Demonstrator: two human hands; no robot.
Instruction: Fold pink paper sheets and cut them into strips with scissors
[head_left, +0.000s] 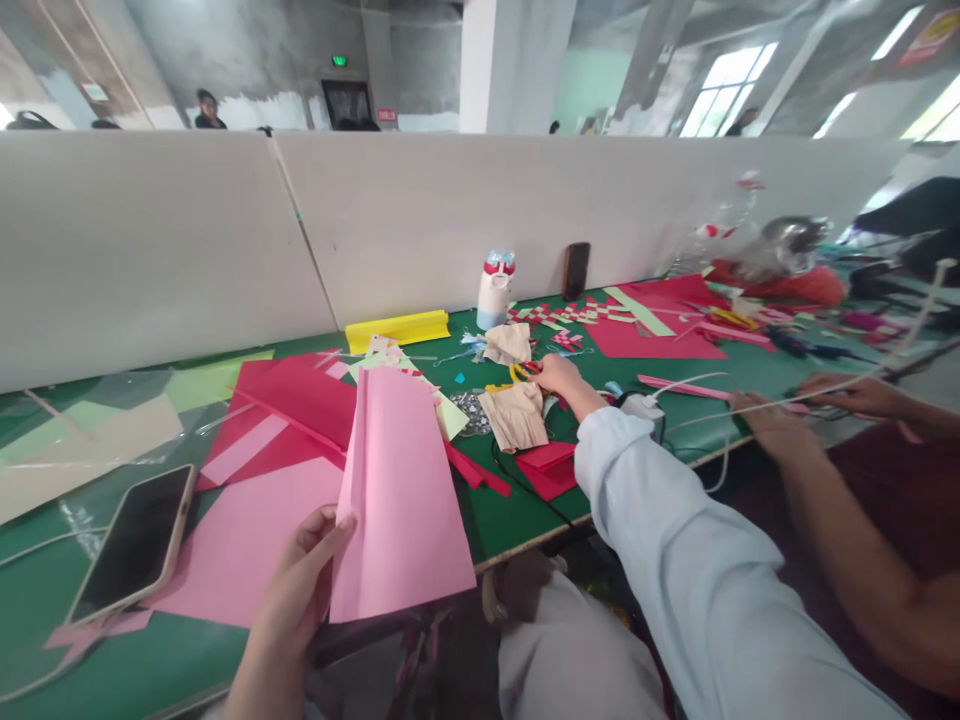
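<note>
Lying face up at the near left of the green counter [491, 520], a phone [135, 545] sits left of the left hand [311, 565], whose fingers are closed on the left side of a folded pink sheet [409, 490] raised over the near edge. Farther right, beside two beige cloth pieces [515, 416], the right hand [559, 375] has its fingers closed on what look like yellow-and-red scissors [520, 372], and at the right another person's hands [776, 425] touch a pink strip [682, 388]

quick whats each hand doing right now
Left hand: closed, holding pink paper.
Right hand: fingers at the yellow scissors, can't tell if closed.
</note>
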